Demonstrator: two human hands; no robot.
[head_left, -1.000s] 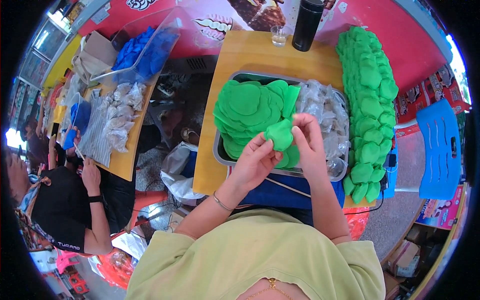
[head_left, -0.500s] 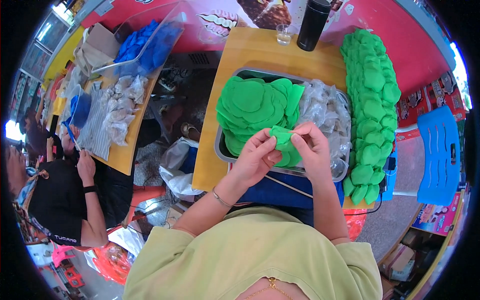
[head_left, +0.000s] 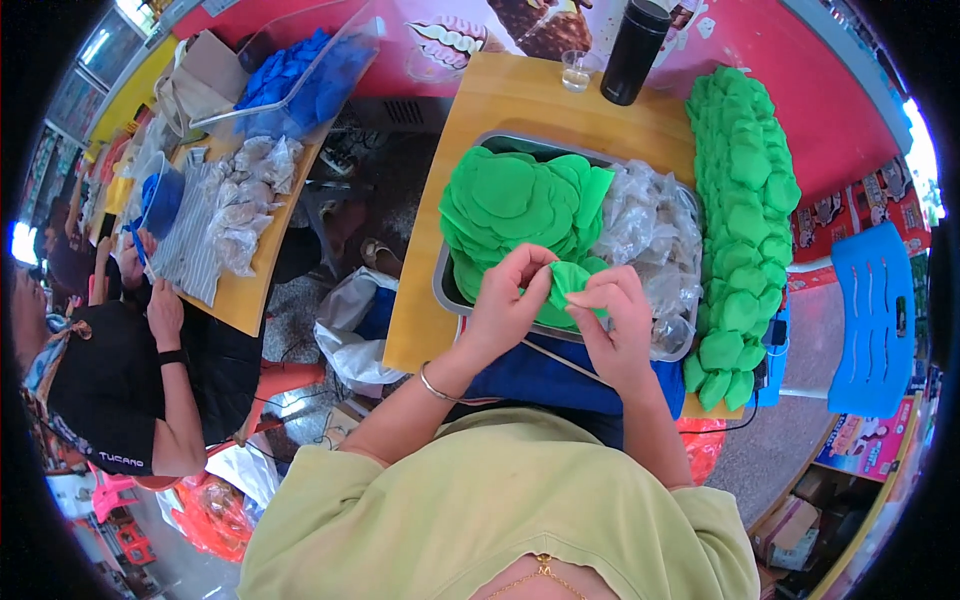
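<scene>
Over the near edge of a metal tray [head_left: 437, 284], I hold a small green fabric piece [head_left: 566, 284] in both hands. My left hand [head_left: 508, 303] pinches its left side between thumb and fingers. The fingers of my right hand [head_left: 614, 325] are closed on its right edge. Behind my hands, a heap of round green fabric pieces [head_left: 515, 195] fills the tray's left part. Crumpled clear plastic bags [head_left: 650, 225] with small contents lie on the right. A thin pale stick [head_left: 566, 362] rests below my hands, over dark blue cloth [head_left: 520, 380].
A long green bundle of overlapping petals [head_left: 740, 230] lines the table's right side. A black bottle [head_left: 635, 55] and a clear cup [head_left: 577, 72] stand at the back. A blue chair [head_left: 868, 320] is to the right. At the left table, a co-worker [head_left: 110, 390] handles something blue.
The green piece has gone from folded to more opened out between my fingers. My right hand has shifted its hold a little lower and rightward. The co-worker's hands have moved slightly.
</scene>
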